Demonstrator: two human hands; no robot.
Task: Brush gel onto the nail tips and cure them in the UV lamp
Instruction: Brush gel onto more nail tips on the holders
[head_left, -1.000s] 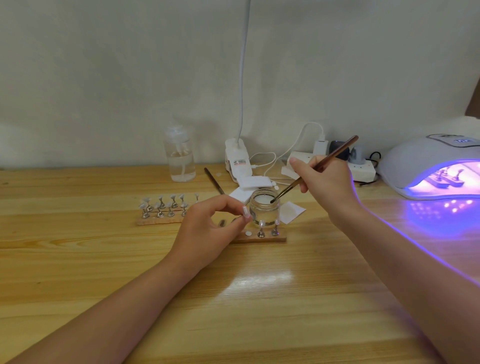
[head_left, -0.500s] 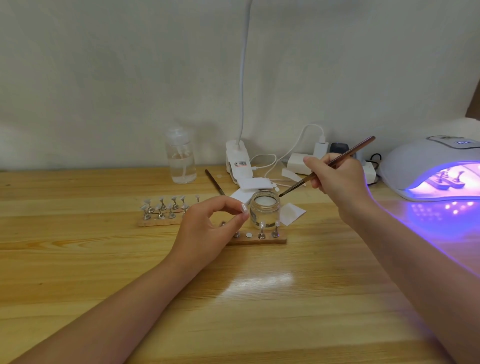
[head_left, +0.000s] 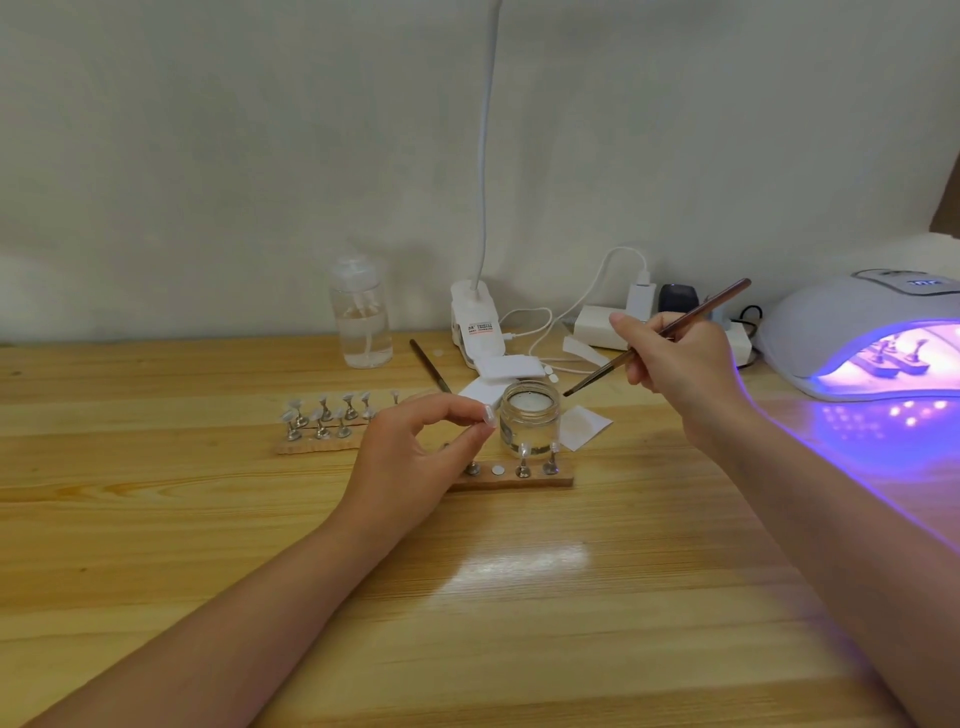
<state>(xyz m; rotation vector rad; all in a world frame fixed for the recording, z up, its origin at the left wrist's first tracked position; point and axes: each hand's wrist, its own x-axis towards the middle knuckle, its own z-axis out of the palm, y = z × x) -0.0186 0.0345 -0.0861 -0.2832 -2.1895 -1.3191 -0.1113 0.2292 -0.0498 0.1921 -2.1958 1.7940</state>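
My left hand pinches a small nail tip on its holder between thumb and forefinger, just left of the open glass gel jar. My right hand grips a brown brush, its bristles hanging in the air just right of the jar's rim. In front of the jar lies a wooden stand with a few metal nail holders. A second wooden stand with several nail tips sits to the left. The UV lamp glows purple at the right, with stands inside it.
A clear pump bottle stands at the back left. A white clip lamp, white pads, cables and chargers crowd the back middle. A second brush lies near the pads. A white wipe lies right of the jar.
My right hand has lifted the brush out of the gel jar and drawn it back to the right. My left hand has kept its pinch on the nail tip.
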